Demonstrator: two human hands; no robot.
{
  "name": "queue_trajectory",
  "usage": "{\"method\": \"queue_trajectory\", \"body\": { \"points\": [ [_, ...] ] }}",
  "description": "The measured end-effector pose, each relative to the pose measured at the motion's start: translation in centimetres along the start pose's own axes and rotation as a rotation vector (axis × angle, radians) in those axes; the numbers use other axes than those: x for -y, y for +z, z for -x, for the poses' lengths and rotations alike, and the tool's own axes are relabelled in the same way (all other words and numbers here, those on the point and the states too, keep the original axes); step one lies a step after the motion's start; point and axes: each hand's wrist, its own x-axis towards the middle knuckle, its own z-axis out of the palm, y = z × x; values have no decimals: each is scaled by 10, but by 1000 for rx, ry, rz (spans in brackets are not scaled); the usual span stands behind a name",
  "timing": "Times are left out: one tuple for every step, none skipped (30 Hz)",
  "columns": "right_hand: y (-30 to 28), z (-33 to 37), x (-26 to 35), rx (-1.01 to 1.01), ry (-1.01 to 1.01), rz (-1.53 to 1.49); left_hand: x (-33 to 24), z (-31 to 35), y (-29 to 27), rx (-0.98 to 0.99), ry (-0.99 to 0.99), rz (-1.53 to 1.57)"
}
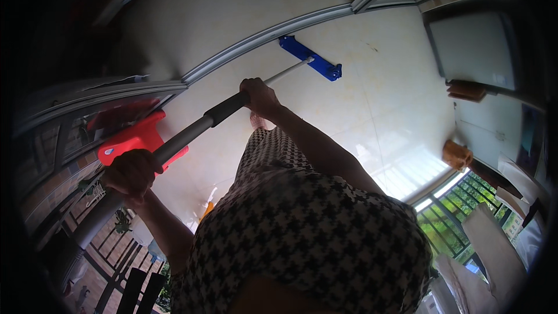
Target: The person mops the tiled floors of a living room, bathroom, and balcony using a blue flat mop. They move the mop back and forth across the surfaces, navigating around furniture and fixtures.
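Observation:
A flat mop with a long grey pole [184, 139] runs slantwise from the lower left to the upper middle of the head view. Its blue mop head [311, 58] lies on the pale floor, close to a metal door track. Lower on the picture, my left hand [132, 175] is wrapped round the thick upper part of the pole. My right hand [260, 97] grips farther down, just past the dark sleeve where the pole becomes thin. Both hands are closed on it.
The sliding door's metal track [273, 29] crosses the floor beyond the mop head. A red plastic stool [136, 136] stands left, behind the pole. Wooden furniture feet [457, 154] are at right. A balcony railing [456, 215] shows lower right. My foot [257, 121] is near the pole.

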Motion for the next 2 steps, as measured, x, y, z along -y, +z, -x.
{"method": "queue_trajectory", "body": {
  "points": [
    [-18, 0, -24, -98, 27, 42, 27, -28, 3, 129, -3, 63],
    [-27, -3, -41, -98, 112, 57, 26, -35, 5, 136, -14, 59]
  ]
}}
